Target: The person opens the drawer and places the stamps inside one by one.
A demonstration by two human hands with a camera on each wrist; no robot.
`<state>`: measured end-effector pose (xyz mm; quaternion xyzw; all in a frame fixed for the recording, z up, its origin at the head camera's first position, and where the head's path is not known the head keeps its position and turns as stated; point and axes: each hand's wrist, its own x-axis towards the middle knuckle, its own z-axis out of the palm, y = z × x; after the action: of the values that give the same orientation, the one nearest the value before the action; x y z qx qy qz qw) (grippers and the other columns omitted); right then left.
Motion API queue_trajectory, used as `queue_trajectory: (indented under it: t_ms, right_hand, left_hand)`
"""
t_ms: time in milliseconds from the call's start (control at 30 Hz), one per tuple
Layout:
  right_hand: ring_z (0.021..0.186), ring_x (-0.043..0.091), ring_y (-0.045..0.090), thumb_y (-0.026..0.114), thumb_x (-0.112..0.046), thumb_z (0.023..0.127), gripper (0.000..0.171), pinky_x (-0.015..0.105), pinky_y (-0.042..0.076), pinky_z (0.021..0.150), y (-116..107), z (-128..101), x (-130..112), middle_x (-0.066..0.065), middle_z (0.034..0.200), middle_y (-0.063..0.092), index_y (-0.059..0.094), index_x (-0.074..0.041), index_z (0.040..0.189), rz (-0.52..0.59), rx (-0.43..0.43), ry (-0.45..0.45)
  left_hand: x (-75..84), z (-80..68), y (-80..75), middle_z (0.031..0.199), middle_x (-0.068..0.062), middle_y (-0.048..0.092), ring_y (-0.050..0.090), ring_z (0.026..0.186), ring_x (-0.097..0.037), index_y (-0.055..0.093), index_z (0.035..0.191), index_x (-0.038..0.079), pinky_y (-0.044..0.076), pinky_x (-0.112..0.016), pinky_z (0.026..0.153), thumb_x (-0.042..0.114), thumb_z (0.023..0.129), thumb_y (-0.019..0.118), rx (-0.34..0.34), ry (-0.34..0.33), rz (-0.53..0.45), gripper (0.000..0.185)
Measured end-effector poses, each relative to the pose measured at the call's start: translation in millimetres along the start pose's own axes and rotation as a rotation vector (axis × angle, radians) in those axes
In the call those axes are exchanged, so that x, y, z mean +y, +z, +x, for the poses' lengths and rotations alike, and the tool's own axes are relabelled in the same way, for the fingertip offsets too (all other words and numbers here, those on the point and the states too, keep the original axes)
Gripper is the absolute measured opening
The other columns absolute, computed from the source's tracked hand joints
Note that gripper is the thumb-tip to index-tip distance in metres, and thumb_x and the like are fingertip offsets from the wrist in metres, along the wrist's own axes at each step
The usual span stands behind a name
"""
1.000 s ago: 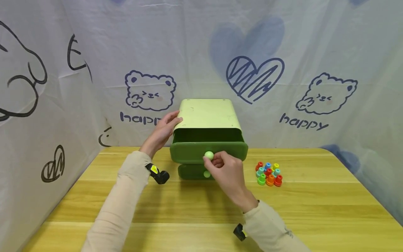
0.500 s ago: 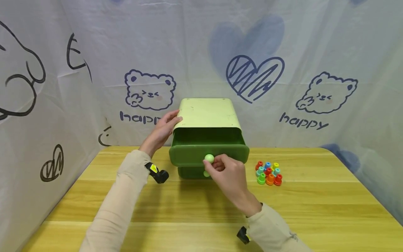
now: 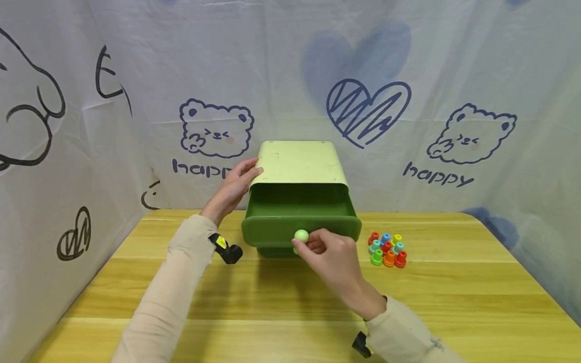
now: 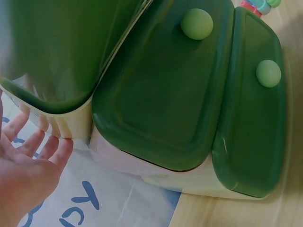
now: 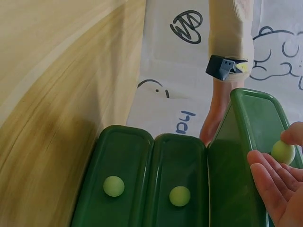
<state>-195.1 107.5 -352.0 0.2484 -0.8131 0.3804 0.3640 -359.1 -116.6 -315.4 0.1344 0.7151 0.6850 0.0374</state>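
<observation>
Only the top drawer (image 3: 268,232) stands out, perhaps not fully; both lower drawers (image 5: 165,165) are closed. Right hand (image 3: 338,262) pinches its knob (image 3: 301,235); left hand (image 3: 232,187), fingers extended, touches the cabinet (image 3: 299,161).

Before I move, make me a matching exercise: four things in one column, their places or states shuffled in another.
1. left hand
2. right hand
3. top drawer
4. coloured pegs

A. pulled partly out
B. on the table, right of the cabinet
C. pinching a pale green knob
D. against the cabinet's left side

Pairs: 1-D, 2-C, 3-A, 4-B
</observation>
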Motion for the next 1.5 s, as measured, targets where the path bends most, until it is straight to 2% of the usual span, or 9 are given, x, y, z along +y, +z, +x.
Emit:
queue_trajectory:
  t_ms: [333, 833, 1267, 1500]
  right_hand:
    - [0.053, 0.005, 0.062, 0.084, -0.014, 0.075, 0.019, 0.011, 0.049, 0.051, -7, -5, -9, 0.001, 0.063, 0.066, 0.068, -0.005, 0.070, -0.004, -0.019, -0.015]
    - [0.051, 0.002, 0.059, 0.085, -0.013, 0.072, 0.019, 0.010, 0.048, 0.049, -13, -12, -14, 0.000, 0.062, 0.066, 0.068, -0.005, 0.069, 0.008, -0.034, -0.040]
    - [0.051, 0.004, 0.060, 0.085, -0.014, 0.072, 0.018, 0.011, 0.047, 0.048, -14, -18, -17, -0.001, 0.063, 0.066, 0.068, -0.008, 0.068, -0.043, -0.077, -0.056]
    - [0.052, 0.002, 0.060, 0.086, -0.016, 0.071, 0.021, 0.009, 0.047, 0.049, -12, -20, -15, 0.000, 0.063, 0.066, 0.067, -0.007, 0.068, -0.059, -0.096, -0.048]
  left_hand:
    - [1.0, -1.1, -0.5, 0.152, -0.013, 0.031, 0.031, 0.138, -0.025, 0.029, 0.151, 0.005, 0.027, -0.039, 0.114, 0.025, 0.100, 0.052, 0.002, 0.001, 0.019, 0.059]
    - [0.8, -0.6, -0.3, 0.153, -0.013, 0.031, 0.030, 0.138, -0.025, 0.030, 0.151, 0.006, 0.028, -0.040, 0.113, 0.025, 0.099, 0.053, 0.012, -0.008, 0.031, 0.059]
    - [0.4, -2.1, -0.9, 0.153, -0.012, 0.030, 0.029, 0.139, -0.025, 0.029, 0.151, 0.008, 0.025, -0.042, 0.114, 0.028, 0.100, 0.052, -0.005, -0.009, 0.057, 0.060]
    - [-0.2, -1.2, -0.4, 0.151, -0.013, 0.032, 0.033, 0.136, -0.025, 0.030, 0.151, 0.007, 0.029, -0.041, 0.112, 0.027, 0.100, 0.052, 0.003, -0.003, 0.048, 0.059]
